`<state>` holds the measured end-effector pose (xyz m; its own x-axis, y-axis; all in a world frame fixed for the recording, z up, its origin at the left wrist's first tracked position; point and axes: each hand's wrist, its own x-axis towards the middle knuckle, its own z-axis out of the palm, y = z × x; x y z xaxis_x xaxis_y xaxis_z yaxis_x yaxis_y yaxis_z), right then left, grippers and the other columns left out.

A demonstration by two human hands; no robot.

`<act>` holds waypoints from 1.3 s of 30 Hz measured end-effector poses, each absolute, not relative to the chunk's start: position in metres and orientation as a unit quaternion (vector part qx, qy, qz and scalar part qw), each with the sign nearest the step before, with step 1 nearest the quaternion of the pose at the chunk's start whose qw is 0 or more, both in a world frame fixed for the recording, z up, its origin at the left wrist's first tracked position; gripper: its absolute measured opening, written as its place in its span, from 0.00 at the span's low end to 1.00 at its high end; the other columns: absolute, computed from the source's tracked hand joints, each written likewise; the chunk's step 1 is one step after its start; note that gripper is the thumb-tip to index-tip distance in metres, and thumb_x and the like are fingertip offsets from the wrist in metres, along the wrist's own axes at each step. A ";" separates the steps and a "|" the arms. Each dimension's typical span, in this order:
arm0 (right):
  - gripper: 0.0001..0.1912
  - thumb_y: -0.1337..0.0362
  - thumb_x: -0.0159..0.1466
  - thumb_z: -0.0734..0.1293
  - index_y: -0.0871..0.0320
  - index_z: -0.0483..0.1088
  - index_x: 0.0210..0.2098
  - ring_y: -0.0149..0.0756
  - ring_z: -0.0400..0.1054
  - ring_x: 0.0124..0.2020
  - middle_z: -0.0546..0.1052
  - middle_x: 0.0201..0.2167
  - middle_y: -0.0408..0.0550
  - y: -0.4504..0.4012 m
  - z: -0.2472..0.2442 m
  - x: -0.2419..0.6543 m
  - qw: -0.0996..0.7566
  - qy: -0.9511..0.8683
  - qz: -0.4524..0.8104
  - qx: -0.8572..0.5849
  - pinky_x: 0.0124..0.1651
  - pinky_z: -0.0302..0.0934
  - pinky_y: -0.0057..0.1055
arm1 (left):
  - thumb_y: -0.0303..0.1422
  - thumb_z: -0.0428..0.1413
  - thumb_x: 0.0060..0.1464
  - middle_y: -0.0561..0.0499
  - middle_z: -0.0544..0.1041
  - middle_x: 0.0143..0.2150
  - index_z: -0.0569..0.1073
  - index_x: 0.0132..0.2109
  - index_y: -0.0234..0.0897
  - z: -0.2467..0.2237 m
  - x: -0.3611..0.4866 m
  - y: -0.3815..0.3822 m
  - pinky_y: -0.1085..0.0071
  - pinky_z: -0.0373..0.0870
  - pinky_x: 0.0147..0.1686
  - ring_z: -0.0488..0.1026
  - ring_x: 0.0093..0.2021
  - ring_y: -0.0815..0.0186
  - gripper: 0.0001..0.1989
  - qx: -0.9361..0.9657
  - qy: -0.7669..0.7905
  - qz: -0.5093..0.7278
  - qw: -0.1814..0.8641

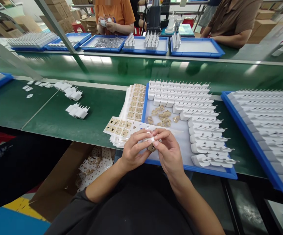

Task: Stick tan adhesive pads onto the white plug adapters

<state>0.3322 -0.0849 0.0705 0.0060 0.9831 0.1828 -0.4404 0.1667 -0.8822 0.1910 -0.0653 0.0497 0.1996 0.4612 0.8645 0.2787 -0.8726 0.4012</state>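
On your left, loose white plugs (77,111) lie on the green worktop (95,129); nearer you, tan-patterned sticker sheets (122,126) lie beside and partly over the tray's left edge. Your left hand (135,150) comes in from the lower left, fingers curled over and fingertips pinching a small white piece (150,138) with a tan face. That piece is up between your hands, above the near left part of the blue tray (211,172). Your right hand (169,150) closes on it from the other side, thumb near the tan face. You appear to be fitting or pressing that face; the next move probably calls for a steady left grip and careful thumb pressure. Further right, plugs (180,88) line the tray in rows, tan scraps (165,115) among them.
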 end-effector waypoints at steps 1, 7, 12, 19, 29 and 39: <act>0.06 0.68 0.63 0.72 0.48 0.77 0.35 0.36 0.69 0.49 0.73 0.41 0.43 -0.085 0.070 0.332 0.636 -0.420 0.566 -0.314 0.56 0.63 0.35 | 0.18 0.63 0.53 0.42 0.77 0.53 0.69 0.56 0.37 0.049 0.191 -0.065 0.53 0.78 0.57 0.76 0.58 0.57 0.25 0.772 0.239 0.584 0.076; 0.06 0.66 0.65 0.70 0.48 0.78 0.39 0.38 0.70 0.52 0.75 0.43 0.44 -0.084 0.072 0.346 0.583 -0.469 0.574 -0.332 0.55 0.64 0.36 | 0.24 0.64 0.56 0.47 0.77 0.53 0.68 0.57 0.44 0.048 0.189 -0.066 0.55 0.79 0.56 0.78 0.54 0.62 0.25 0.751 0.261 0.592 0.130; 0.07 0.68 0.67 0.69 0.49 0.75 0.42 0.39 0.71 0.45 0.77 0.40 0.45 -0.081 0.083 0.357 0.547 -0.647 0.341 -0.408 0.52 0.65 0.41 | 0.25 0.65 0.55 0.44 0.77 0.52 0.69 0.56 0.41 0.049 0.188 -0.071 0.60 0.79 0.52 0.78 0.53 0.60 0.24 0.755 0.273 0.570 0.172; 0.06 0.68 0.66 0.69 0.49 0.72 0.39 0.39 0.71 0.37 0.78 0.33 0.44 -0.084 0.092 0.360 0.529 -0.754 0.189 -0.340 0.40 0.67 0.38 | 0.31 0.64 0.55 0.42 0.78 0.50 0.70 0.55 0.41 0.048 0.174 -0.068 0.55 0.73 0.54 0.75 0.54 0.55 0.21 0.717 0.346 0.547 0.259; 0.20 0.59 0.70 0.61 0.59 0.71 0.57 0.52 0.75 0.50 0.81 0.50 0.58 -0.010 0.051 0.397 0.342 -0.715 0.029 -0.610 0.51 0.68 0.48 | 0.29 0.63 0.52 0.46 0.76 0.49 0.70 0.53 0.39 0.037 0.117 -0.045 0.66 0.74 0.47 0.76 0.48 0.62 0.21 0.631 0.533 0.548 0.136; 0.22 0.43 0.67 0.63 0.53 0.78 0.43 0.51 0.80 0.40 0.84 0.37 0.49 -0.018 0.048 0.394 0.278 -0.788 0.147 -0.529 0.42 0.70 0.46 | 0.33 0.62 0.53 0.42 0.76 0.50 0.72 0.47 0.38 0.006 -0.015 0.011 0.51 0.64 0.60 0.68 0.59 0.49 0.14 0.512 0.780 0.360 -0.017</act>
<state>0.3942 -0.0183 0.0483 -0.2864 0.9153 0.2833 0.7520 0.3979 -0.5255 -0.0146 0.0112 0.0056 -0.4748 0.7861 0.3958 0.8110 0.2161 0.5437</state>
